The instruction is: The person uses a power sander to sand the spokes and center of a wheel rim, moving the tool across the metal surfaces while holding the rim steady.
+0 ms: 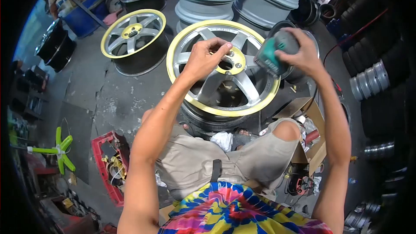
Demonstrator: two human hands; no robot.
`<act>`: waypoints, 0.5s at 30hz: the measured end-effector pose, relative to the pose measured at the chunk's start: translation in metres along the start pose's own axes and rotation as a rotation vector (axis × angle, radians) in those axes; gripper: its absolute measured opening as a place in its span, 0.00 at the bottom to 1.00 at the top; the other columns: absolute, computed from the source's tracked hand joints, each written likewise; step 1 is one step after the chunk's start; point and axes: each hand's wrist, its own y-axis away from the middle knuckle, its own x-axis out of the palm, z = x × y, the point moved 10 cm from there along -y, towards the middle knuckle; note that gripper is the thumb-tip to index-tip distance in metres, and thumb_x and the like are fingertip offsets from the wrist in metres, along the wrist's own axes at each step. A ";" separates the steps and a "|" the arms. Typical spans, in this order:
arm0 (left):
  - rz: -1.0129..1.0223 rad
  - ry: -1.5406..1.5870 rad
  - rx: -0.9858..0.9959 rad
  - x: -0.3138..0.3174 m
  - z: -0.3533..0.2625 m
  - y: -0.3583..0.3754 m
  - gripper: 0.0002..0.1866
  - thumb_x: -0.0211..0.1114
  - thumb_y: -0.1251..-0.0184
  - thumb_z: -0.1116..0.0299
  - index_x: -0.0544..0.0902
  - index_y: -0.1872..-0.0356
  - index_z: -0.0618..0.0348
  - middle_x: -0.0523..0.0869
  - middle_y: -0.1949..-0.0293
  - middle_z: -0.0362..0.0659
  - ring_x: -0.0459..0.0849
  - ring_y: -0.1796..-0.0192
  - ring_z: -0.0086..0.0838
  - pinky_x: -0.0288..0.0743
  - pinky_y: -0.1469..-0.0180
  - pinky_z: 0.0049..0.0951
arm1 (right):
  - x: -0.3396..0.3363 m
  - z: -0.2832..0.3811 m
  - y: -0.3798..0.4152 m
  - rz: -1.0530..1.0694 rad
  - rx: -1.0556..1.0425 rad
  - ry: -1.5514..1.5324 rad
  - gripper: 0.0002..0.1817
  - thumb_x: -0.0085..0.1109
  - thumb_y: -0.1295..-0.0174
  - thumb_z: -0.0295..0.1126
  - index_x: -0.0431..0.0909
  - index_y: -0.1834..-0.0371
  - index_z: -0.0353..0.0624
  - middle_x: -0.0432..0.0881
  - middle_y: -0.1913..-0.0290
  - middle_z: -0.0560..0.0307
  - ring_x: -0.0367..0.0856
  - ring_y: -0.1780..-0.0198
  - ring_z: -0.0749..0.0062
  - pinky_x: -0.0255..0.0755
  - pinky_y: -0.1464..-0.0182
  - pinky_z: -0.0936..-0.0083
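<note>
Our right hand [303, 54] grips the green power tool [271, 56] just right of the wheel [208, 104] hub, while our left hand [203, 58] pinches loosely at the hub's left edge.

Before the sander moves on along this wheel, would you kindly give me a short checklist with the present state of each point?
1. Right hand has a full grip on the green sander: ok.
2. Left hand steadies the wheel, fingertips at the yellow hub: ok.
3. Left fingers are apart from the sander: ok, a spoke's width lies between them.
4. Yellow masking covers the whole rim lip: ok on the near side; far side partly hidden by the hands.
5. Wheel sits steady on the stack beneath: cannot tell.
6. Sander's cord is out of the way: cannot tell; a red cable runs behind, its link is unclear.
</note>
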 end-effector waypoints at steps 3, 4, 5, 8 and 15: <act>0.107 0.179 -0.055 0.022 0.012 0.000 0.16 0.67 0.22 0.61 0.87 0.47 0.64 0.89 0.58 0.40 0.86 0.60 0.18 0.82 0.55 0.21 | 0.050 0.018 0.001 0.117 -0.030 -0.038 0.37 0.80 0.55 0.40 0.79 0.40 0.36 0.84 0.46 0.41 0.85 0.44 0.49 0.77 0.40 0.62; 0.141 0.219 -0.053 0.033 0.011 0.000 0.17 0.67 0.22 0.61 0.87 0.46 0.64 0.89 0.59 0.40 0.86 0.59 0.18 0.82 0.55 0.21 | 0.063 0.020 0.005 0.153 -0.003 -0.063 0.37 0.81 0.56 0.40 0.79 0.41 0.36 0.83 0.46 0.41 0.85 0.44 0.48 0.77 0.40 0.61; 0.186 0.232 -0.088 0.043 0.017 -0.002 0.18 0.67 0.22 0.60 0.86 0.43 0.64 0.89 0.58 0.39 0.85 0.59 0.19 0.82 0.55 0.22 | 0.074 0.021 0.008 0.180 -0.015 -0.088 0.37 0.81 0.56 0.40 0.79 0.41 0.35 0.84 0.46 0.41 0.85 0.44 0.49 0.77 0.39 0.62; 0.291 0.401 -0.335 0.075 0.064 -0.007 0.16 0.66 0.21 0.62 0.86 0.43 0.63 0.88 0.55 0.40 0.86 0.55 0.21 0.84 0.55 0.25 | 0.101 0.014 0.020 0.228 0.045 -0.176 0.39 0.80 0.56 0.41 0.79 0.39 0.35 0.83 0.46 0.40 0.84 0.43 0.48 0.76 0.38 0.61; 0.392 0.631 -0.604 0.086 0.106 -0.009 0.16 0.69 0.25 0.68 0.85 0.43 0.66 0.86 0.52 0.44 0.88 0.50 0.29 0.89 0.41 0.29 | 0.124 -0.001 0.037 0.217 0.084 -0.194 0.39 0.81 0.57 0.41 0.79 0.39 0.37 0.84 0.48 0.43 0.85 0.46 0.50 0.77 0.40 0.61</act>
